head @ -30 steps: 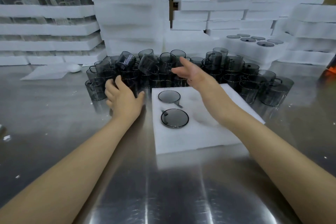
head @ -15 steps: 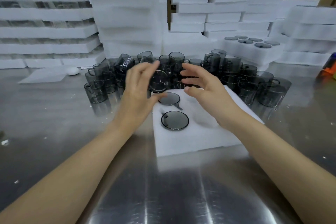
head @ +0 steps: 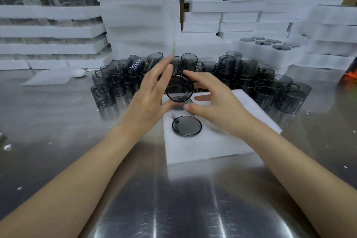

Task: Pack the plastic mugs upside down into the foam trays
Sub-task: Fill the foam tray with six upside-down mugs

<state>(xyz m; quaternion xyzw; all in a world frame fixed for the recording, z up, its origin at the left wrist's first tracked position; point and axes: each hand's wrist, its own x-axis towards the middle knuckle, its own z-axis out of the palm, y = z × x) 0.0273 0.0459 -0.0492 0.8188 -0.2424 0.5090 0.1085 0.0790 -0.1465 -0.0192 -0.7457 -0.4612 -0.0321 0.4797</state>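
My left hand [head: 152, 94] grips a smoky grey plastic mug [head: 179, 88] between fingers and thumb, held on its side above the far left corner of the white foam tray [head: 212, 150], one round end facing me. Beside the mug's right side, my right hand [head: 214, 102] has its fingers spread, and its index fingertip touches the mug. One mug [head: 186, 126] sits upside down in the tray. A second upside-down mug [head: 181, 106] behind it is mostly hidden by the held mug and my thumbs. Behind the tray stands a pile of loose mugs [head: 251, 81].
The steel table [head: 173, 208] carries everything. Stacks of white foam trays [head: 135, 15] wall off the back. A filled tray [head: 270, 45] of upside-down mugs sits back right. A small white object [head: 79, 73] lies back left, and an orange thing [head: 350, 75] at the right edge.
My left hand took a mug from the pile and lifted it towards me over the tray. My right hand drew back from the pile and closed in on the mug's right side.
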